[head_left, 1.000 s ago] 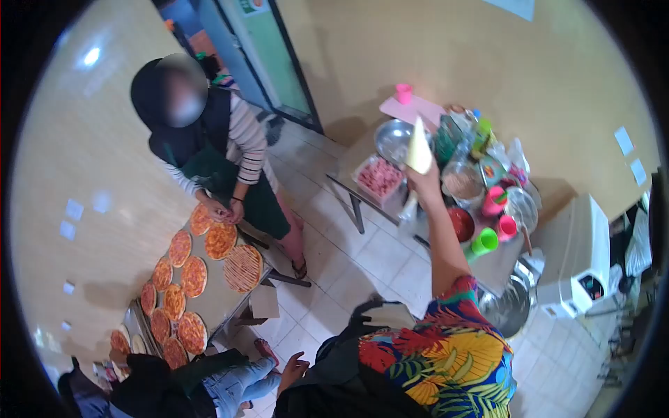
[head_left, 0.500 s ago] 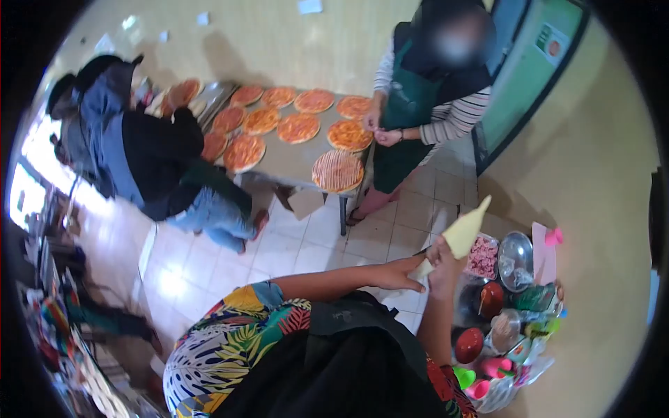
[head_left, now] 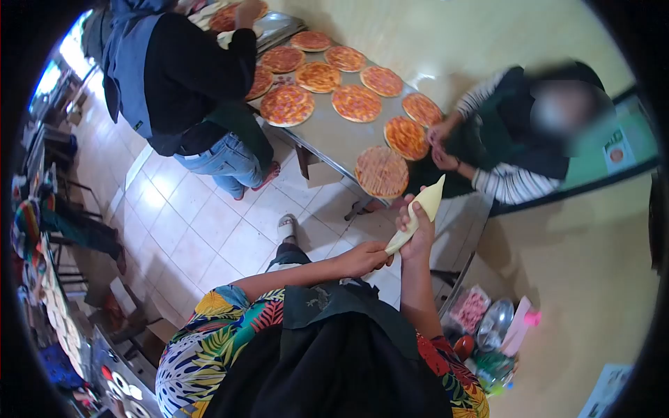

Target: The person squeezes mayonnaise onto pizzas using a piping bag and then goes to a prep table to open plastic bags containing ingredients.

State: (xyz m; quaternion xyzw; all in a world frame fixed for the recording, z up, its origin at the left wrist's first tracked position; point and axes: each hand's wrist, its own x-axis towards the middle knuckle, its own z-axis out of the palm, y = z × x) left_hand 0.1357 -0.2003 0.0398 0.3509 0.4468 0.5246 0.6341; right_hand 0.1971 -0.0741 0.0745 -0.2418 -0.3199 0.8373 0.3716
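A pale yellow piping bag [head_left: 425,209] slants up and to the right in front of me, its pointed end uppermost. My right hand [head_left: 418,230] is wrapped round its middle. At its lower end, my left hand [head_left: 366,258] is closed on the bag's tail. Just beyond the pointed end lies a pizza with pale stripes [head_left: 382,172] at the near corner of the table [head_left: 338,143]. Several red-topped pizzas without stripes, such as one pizza [head_left: 406,138], lie farther along the table.
A person in a striped-sleeve top [head_left: 516,182] stands at the table's right end. Another person in black [head_left: 195,70] is at its left. A bowl [head_left: 496,324] and a tray of pink pieces [head_left: 470,308] stand at lower right. A box [head_left: 320,173] is under the table.
The view has turned toward the pizza table, which now lies straight ahead. My left hand has come to the bag's lower end, and the bag is now near the striped pizza.
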